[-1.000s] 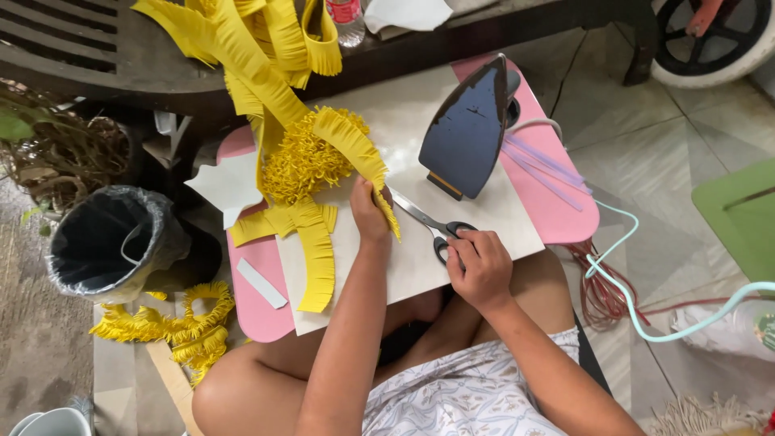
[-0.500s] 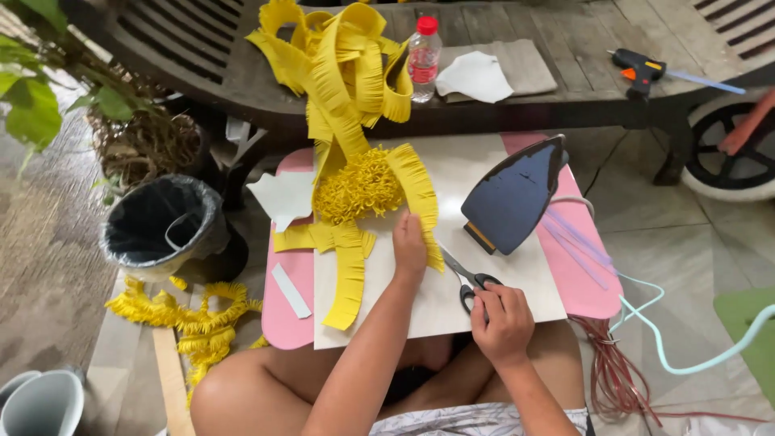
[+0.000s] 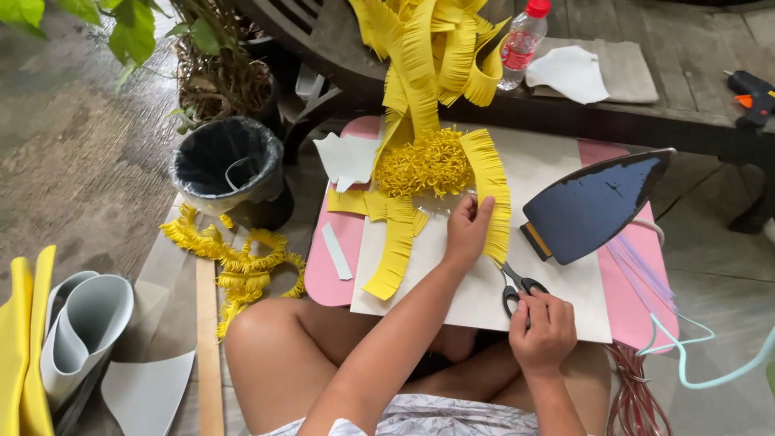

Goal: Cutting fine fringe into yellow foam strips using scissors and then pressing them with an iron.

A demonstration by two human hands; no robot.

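Note:
My left hand (image 3: 467, 232) grips a long yellow fringed foam strip (image 3: 493, 191) that lies over the white board (image 3: 565, 291) on the small pink table (image 3: 634, 307). My right hand (image 3: 546, 329) is closed around the black handles of a pair of scissors (image 3: 517, 284), whose blades point at the strip's lower end. A curly yellow fringe bundle (image 3: 424, 161) sits just beyond my left hand. More fringed strips (image 3: 391, 242) hang off the board's left side.
An iron (image 3: 593, 206) stands upright on the board's right. A bin with a black liner (image 3: 228, 165), yellow scraps (image 3: 238, 262) and rolled grey sheets (image 3: 85, 323) lie on the floor at left. A bottle (image 3: 521, 40) and glue gun (image 3: 751, 89) rest on the wooden bench.
The view has swung left and down, bringing the rolled sheets into sight. Both hands keep their hold on the strip and the scissors.

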